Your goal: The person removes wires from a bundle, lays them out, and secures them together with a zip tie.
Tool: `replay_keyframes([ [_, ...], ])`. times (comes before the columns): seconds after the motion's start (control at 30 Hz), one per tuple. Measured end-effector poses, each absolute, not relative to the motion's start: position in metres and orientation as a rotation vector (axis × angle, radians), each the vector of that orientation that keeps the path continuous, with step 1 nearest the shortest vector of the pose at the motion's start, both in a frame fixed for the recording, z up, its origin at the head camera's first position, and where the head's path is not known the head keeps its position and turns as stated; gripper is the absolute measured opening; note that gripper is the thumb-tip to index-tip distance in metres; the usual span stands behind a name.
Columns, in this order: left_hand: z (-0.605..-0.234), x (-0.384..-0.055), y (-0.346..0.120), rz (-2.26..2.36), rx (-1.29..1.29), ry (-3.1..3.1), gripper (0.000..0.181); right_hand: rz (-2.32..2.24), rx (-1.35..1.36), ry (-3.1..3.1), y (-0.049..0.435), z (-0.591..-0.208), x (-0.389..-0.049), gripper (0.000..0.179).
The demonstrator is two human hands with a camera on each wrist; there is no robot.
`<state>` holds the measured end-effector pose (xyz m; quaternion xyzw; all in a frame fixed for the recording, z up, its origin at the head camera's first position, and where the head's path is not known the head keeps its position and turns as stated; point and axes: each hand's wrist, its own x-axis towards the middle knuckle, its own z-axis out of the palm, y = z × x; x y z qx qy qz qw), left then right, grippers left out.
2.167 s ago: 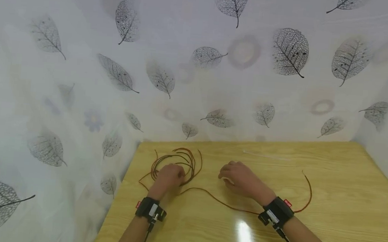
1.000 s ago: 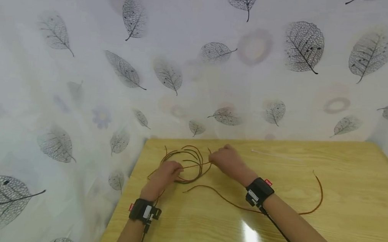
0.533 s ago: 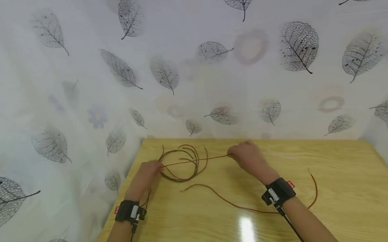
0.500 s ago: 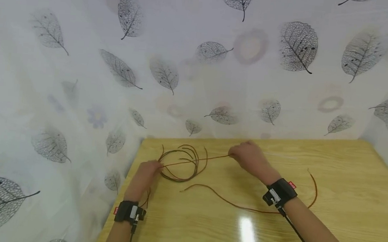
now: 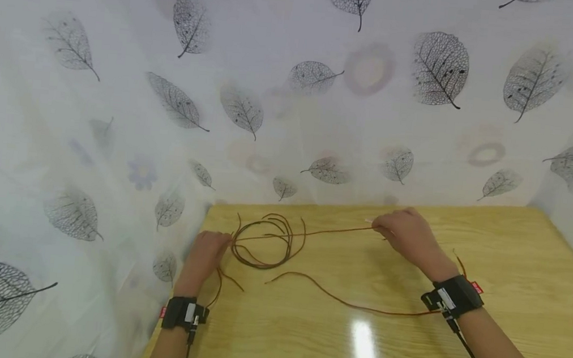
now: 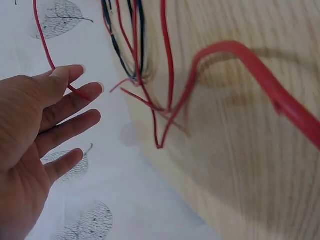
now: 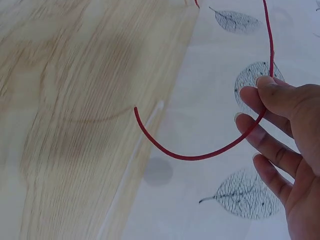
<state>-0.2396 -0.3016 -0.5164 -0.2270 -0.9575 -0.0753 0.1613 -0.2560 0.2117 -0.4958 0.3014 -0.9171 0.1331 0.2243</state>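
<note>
A thin red wire point(image 5: 333, 230) runs nearly straight between my hands, passing over the coil in the head view. My left hand point(image 5: 205, 254) pinches it between thumb and index finger, with a short end showing past the fingertips in the left wrist view; the other fingers are spread. At the back right, my right hand point(image 5: 411, 238) pinches the wire with thumb and index finger. Beyond that grip, a curved tail of red wire point(image 7: 185, 158) hangs free. Below the stretched wire lies a loose coil of dark and red wires point(image 5: 260, 266) on the table.
Another red wire point(image 5: 382, 312) lies in a long bend across the table point(image 5: 302, 345), partly under my right wrist. A thin white strip point(image 7: 129, 167) lies near the back edge. Leaf-patterned sheeting point(image 5: 270, 132) stands behind and left of the table.
My right hand has taken hold of a red wire from the coil and moved right and back. My left hand has moved left, and the wire's span between them has lengthened.
</note>
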Motion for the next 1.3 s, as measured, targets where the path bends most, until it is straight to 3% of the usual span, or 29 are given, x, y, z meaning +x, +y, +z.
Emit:
replay_keyframes([
  [0.27, -0.500, -0.239, -0.282, -0.139, -0.706, -2.666, 0.018, 0.348, 0.780, -2.507, 0.250, -0.487, -0.239, 0.018],
  [0.43, -0.506, -0.240, -0.260, -0.211, -0.806, -2.738, 0.011, 0.321, 0.785, -2.518, 0.281, -0.485, -0.221, 0.012],
  [0.47, -0.508, -0.240, -0.255, -0.234, -0.835, -2.753, 0.010, 0.301, 0.791, -2.517, 0.290, -0.487, -0.216, 0.016],
  [0.6, -0.517, -0.234, -0.239, -0.302, -0.944, -2.776, 0.010, 0.255, 0.784, -2.514, 0.325, -0.503, -0.189, 0.068],
  [0.67, -0.521, -0.230, -0.233, -0.333, -0.963, -2.790, 0.011, 0.248, 0.771, -2.525, 0.339, -0.514, -0.177, 0.079],
  [0.83, -0.531, -0.220, -0.225, -0.362, -0.961, -2.920, 0.010, 0.268, 0.763, -2.622, 0.351, -0.536, -0.159, 0.011],
  [0.9, -0.534, -0.217, -0.224, -0.366, -0.960, -2.968, 0.008, 0.268, 0.748, -2.664, 0.349, -0.541, -0.158, 0.027],
  [1.3, -0.535, -0.212, -0.221, -0.410, -0.955, -3.037, 0.005, 0.308, 0.744, -2.762, 0.342, -0.548, -0.149, 0.029],
])
